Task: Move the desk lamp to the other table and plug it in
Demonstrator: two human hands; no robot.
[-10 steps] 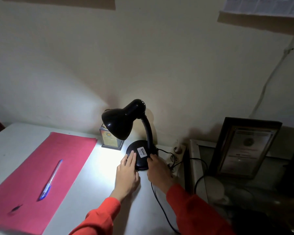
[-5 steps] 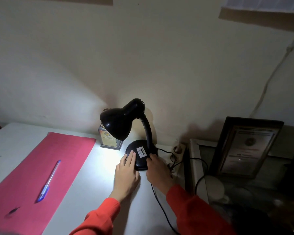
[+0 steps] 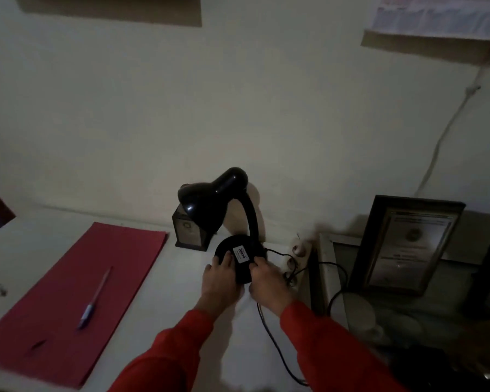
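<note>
Desk lamp (image 3: 224, 222) stands unlit at frame centre on the desk (image 3: 181, 321), by the wall. Left hand (image 3: 219, 281) lies flat, steadying the base; right hand (image 3: 269, 281) fingers curl onto its rim, presumably at the switch.

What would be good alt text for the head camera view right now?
Two hands in red sleeves, left hand and right hand, rest on the round base of an unlit black lamp on a white table in a dim room. A red folder with a pen lies to the left; a framed certificate leans at right.
</note>
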